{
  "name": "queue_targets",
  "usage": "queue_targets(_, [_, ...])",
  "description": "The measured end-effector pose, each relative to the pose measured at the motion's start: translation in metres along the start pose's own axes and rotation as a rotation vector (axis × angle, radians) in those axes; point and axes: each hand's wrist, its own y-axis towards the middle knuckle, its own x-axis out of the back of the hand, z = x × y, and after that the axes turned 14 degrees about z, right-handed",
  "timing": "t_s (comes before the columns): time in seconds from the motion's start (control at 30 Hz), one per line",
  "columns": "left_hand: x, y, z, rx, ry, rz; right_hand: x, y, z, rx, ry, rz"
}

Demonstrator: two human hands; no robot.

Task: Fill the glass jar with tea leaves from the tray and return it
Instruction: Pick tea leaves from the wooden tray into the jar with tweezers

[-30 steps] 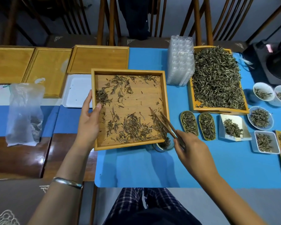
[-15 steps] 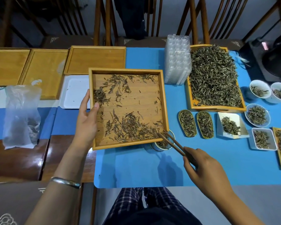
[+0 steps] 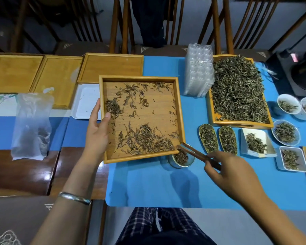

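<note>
Right hand (image 3: 231,171): fingers (image 3: 212,162) clamped on wooden tongs (image 3: 198,155), gripped at the rear end, which is hidden inside the fist. Tongs' long axis diagonal, tips aimed up-left, ending over the near-right corner of the tray (image 3: 141,119) and above the jar's mouth. Whether the tips carry a leaf: cannot tell.

Left hand (image 3: 97,133): thumb hooked over the tray's left rim, pad resting on the inner floor beside a clump of leaves; remaining fingers out of sight beneath the tray, so closed around the rim as far as visible. Silver bangle (image 3: 74,198) on that wrist.

Glass jar (image 3: 181,158): upright on the blue mat (image 3: 148,188), mouth facing up, just beside and partly tucked under the tray's near-right corner; far rim hidden by that corner and crossed by the tongs. Clear wall, round mouth, dark tea leaves (image 3: 145,138) visible inside; fill level hard to judge.

Tray: square, pale wood, raised edges, sides roughly parallel to the worktop (image 3: 21,174) edge. Whether it is lifted or tilted: cannot tell. Leaves scattered thinly, thickest along the near side towards the jar corner, a smaller clump at the left rim.

Further right, a larger tray heaped with leaves (image 3: 237,89); far-right dishes cut off by the frame edge.
</note>
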Motion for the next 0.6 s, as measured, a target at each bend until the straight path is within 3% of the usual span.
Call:
queue_targets(0.17, [0.006,0.0,0.003,-0.007,0.003,0.002,0.026,0.007,0.001,-0.007,-0.059,0.039])
queue_targets(0.37, [0.001,-0.005,0.007,0.003,-0.013,0.006,0.032,-0.01,-0.006,-0.003,0.103,0.011])
queue_targets(0.6, [-0.007,-0.003,0.006,-0.004,-0.003,0.023,0.032,0.055,0.043,0.216,0.268,-0.137])
